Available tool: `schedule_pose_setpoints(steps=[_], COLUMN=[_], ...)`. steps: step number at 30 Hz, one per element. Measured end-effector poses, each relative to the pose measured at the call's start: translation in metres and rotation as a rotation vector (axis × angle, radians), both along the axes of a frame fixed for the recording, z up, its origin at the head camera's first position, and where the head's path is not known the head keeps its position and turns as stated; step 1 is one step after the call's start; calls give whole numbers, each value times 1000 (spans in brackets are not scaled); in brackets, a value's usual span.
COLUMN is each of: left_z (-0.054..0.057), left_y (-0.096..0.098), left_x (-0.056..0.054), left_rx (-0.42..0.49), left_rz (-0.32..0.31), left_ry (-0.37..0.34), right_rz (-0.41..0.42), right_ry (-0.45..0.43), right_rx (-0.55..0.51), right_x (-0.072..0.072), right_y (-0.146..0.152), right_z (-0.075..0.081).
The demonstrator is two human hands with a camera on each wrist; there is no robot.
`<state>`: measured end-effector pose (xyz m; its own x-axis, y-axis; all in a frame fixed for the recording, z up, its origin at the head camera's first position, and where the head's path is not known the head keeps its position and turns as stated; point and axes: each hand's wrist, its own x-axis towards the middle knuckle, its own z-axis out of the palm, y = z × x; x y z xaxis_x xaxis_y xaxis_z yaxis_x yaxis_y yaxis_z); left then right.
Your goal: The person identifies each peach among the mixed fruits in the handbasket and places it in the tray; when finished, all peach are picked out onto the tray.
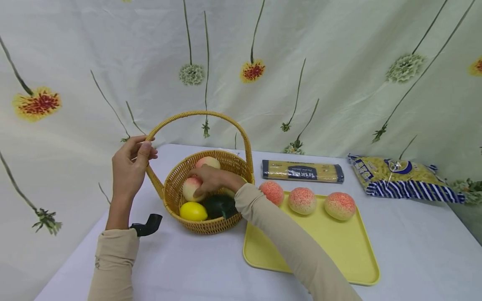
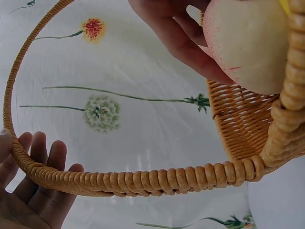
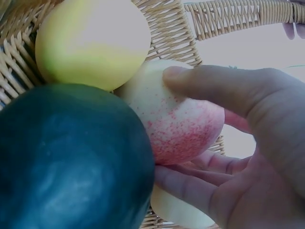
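Note:
At the left, my left hand (image 1: 129,167) holds the tall arched handle of a wicker basket (image 1: 211,227). In the left wrist view the handle (image 2: 138,183) runs between the thumb and the loosely bent fingers (image 2: 56,155). My right hand (image 1: 211,180) reaches down into the basket and grips a pale peach (image 1: 190,188) with red speckles. The right wrist view has the thumb on one side of this peach (image 3: 176,114) and fingers on the other. Around it lie a lemon (image 1: 193,211), a dark eggplant (image 1: 218,206) and another peach (image 1: 208,162) behind.
Right of the basket stands a yellow tray (image 1: 327,251) with three peaches (image 1: 302,200) near its far edge. Behind it lies a spaghetti packet (image 1: 303,171), with a bag of pasta (image 1: 404,177) farther right. A flowered cloth (image 1: 331,83) hangs behind the table.

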<state>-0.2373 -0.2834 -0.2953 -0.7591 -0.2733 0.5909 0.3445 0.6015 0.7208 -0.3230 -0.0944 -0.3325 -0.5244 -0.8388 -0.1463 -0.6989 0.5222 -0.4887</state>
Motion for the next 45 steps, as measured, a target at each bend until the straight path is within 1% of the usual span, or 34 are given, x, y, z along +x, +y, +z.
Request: schedule_pose_setpoints(steps=[4, 8, 14, 18, 21, 26, 29, 34, 37, 45], left_z=[0, 0, 0, 0, 0, 0, 0, 0, 0, -1], left_y=[-1, -1, 0, 1, 1, 1, 1, 1, 0, -2], left_x=[0, 0, 0, 0, 0, 0, 0, -1, -2, -3], left_rx=[-2, -1, 11, 5, 3, 4, 5, 2, 1, 10], left_rz=[4, 7, -8, -4, -2, -2, -1, 1, 0, 1], left_ry=[-1, 3, 14, 12, 10, 8, 6, 2, 4, -3], right_rz=[-2, -9, 4, 11, -4, -37, -28, -1, -13, -31], right_ry=[-11, -42, -68, -38, -7, -11, -8, -21, -34, -33], right_rx=[-24, -56, -104, -132, -138, -142, -157, -217, -259, -373], right_x=[0, 2, 2, 0, 0, 3, 4, 4, 6, 9], right_y=[0, 2, 7, 10, 14, 20, 24, 32, 38, 53], right_z=[1, 4, 6, 9, 11, 12, 11, 9, 7, 2])
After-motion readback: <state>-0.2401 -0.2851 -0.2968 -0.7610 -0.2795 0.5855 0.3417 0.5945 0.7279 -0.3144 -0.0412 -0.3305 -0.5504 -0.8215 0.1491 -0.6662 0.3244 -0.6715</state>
